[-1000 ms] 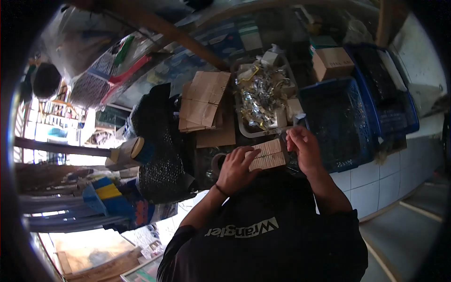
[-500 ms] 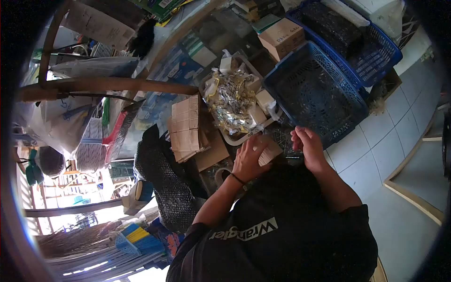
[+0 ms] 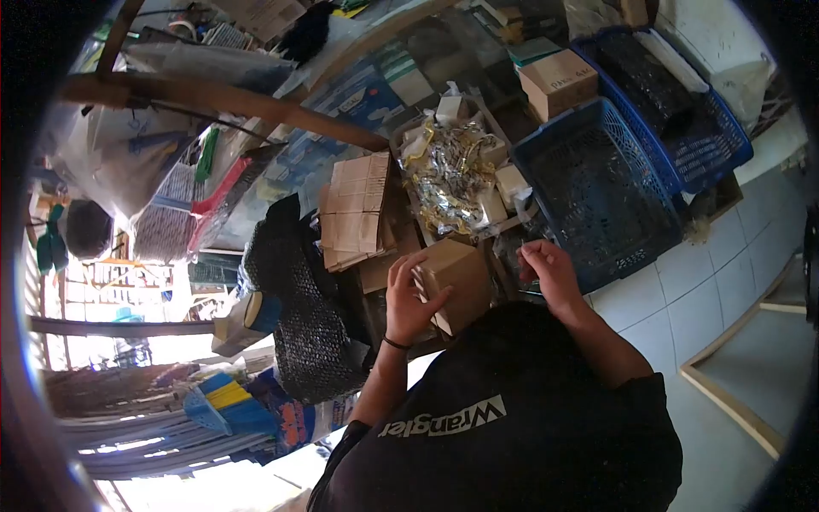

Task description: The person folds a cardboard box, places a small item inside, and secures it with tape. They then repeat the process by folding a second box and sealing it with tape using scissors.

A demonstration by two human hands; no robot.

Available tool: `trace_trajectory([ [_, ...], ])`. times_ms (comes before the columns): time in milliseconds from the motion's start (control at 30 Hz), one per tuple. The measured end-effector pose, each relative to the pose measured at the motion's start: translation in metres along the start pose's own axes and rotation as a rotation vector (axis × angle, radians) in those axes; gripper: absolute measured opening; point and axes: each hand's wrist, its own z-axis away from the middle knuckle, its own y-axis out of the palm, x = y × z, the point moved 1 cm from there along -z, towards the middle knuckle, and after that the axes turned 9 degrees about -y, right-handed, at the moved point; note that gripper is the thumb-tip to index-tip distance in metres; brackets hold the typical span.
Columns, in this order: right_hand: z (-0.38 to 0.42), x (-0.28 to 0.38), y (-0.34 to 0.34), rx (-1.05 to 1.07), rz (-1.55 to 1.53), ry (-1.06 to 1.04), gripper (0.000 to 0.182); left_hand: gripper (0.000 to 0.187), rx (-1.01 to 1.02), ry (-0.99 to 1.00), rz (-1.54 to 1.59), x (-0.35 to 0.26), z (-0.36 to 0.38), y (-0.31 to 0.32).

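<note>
Box: the small cardboard box (image 3: 465, 282) is held at its left side, in front of the torso, between the left hand (image 3: 414, 303) and the right hand (image 3: 546, 269).
Left hand: clamped on the small cardboard box, its thumb laid across the near part and its fingers at the upper left edge.
Right hand: kept apart from the box, to its right, with fingers curled; whether anything is pinched cannot be told.
Box direction: a broad plain face is turned up and to the right, with a narrower side toward the left hand; which axis is longest cannot be told.
Ahead of left hand: flattened cardboard pieces (image 3: 354, 205) are stacked beyond the fingertips.
Left of left hand: black bubble wrap (image 3: 311, 324) is draped close by.
Ahead, between hands: a light tray (image 3: 514, 224) is filled with shiny plastic packets (image 3: 452, 175) and small pale boxes (image 3: 512, 183); the way forward from the small cardboard box is bounded by it.
Beyond right hand: an open blue basket (image 3: 597, 183) is set ahead and to the right, with a second blue basket (image 3: 712, 154) farther off.
Carton: the closed carton (image 3: 559, 83) is placed well ahead of the right hand; "PAK" is read on it, the rest being unclear.
Shirt: "Wrangler" is printed on the black shirt (image 3: 529, 427), partly hidden by a fold.
</note>
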Motion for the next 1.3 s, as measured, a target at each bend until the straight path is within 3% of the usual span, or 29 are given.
trace_trajectory([
  [133,0.004,0.0,0.006,0.084,0.129,-0.069,0.018,0.06,0.05,-0.219,0.512,0.02,0.008,-0.011],
  [300,0.009,0.016,0.024,0.185,0.096,-0.216,0.014,0.053,0.052,-0.232,0.836,0.029,0.02,-0.019],
  [433,0.015,0.034,0.034,0.265,0.03,-0.268,0.012,0.063,0.263,-0.452,1.419,0.068,0.035,-0.004],
  [533,0.024,0.051,0.043,0.356,-0.08,-0.285,0.01,0.067,0.302,-0.444,1.509,0.063,0.049,0.001],
  [633,0.033,0.066,0.046,0.406,-0.043,-0.338,0.01,0.067,0.433,-0.3,1.728,0.074,0.051,0.014],
  [700,0.036,0.07,0.043,0.437,-0.007,-0.37,0.015,0.068,0.485,-0.298,1.753,0.056,0.053,0.012],
  [800,0.038,0.076,0.04,0.498,0.202,-0.635,0.024,0.068,0.453,-0.354,1.7,0.052,0.054,0.012],
  [900,0.041,0.082,0.049,0.426,0.258,-0.843,0.024,0.068,0.423,-0.421,1.612,0.036,0.053,0.01],
  [967,0.04,0.076,0.052,0.401,0.259,-0.828,0.027,0.067,0.468,-0.415,1.561,0.025,0.053,0.01],
  [1067,0.037,0.061,0.055,0.376,0.202,-0.756,0.026,0.069,0.359,-0.482,1.348,0.001,0.054,0.016],
  [1100,0.035,0.056,0.055,0.37,0.173,-0.724,0.024,0.07,0.4,-0.546,1.426,0.004,0.056,0.019],
  [1200,0.034,0.038,0.054,0.328,-0.018,-0.514,0.015,0.066,0.438,-0.537,1.4,0.004,0.061,0.02],
  [1300,0.03,0.033,0.047,0.304,0.019,-0.404,0.009,0.058,0.378,-0.535,0.832,0.024,0.066,0.015],
])
